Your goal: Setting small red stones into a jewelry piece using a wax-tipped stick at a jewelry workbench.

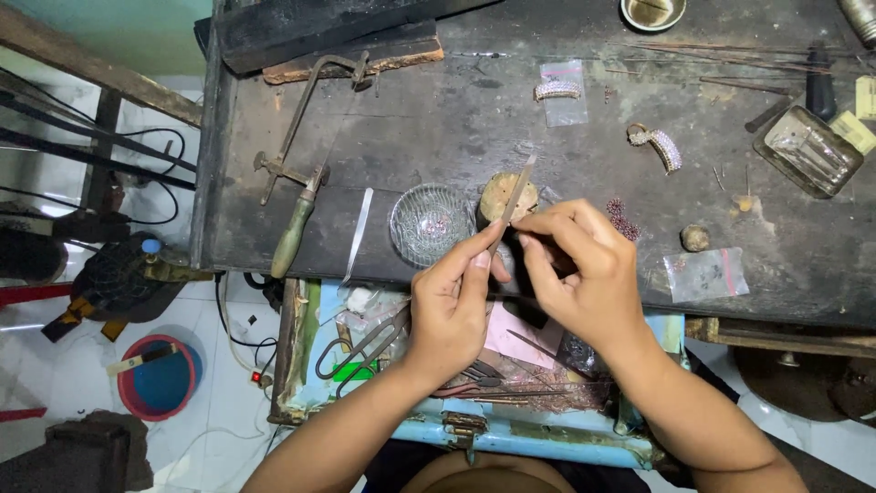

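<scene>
My right hand (584,274) hides whatever it pinches beside the file (513,203); metal bowl (651,11) above it cut off by the frame's top edge.

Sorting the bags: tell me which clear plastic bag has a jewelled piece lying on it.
The upper bag, with a curved jewelled piece on it. The lower-right bag carries none.

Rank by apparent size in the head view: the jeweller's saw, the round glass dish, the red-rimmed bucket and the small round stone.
1. Jeweller's saw, longest.
2. Red-rimmed bucket, though it sits lower on the floor, so its real size is unsure.
3. Round glass dish.
4. Small round stone.
</scene>
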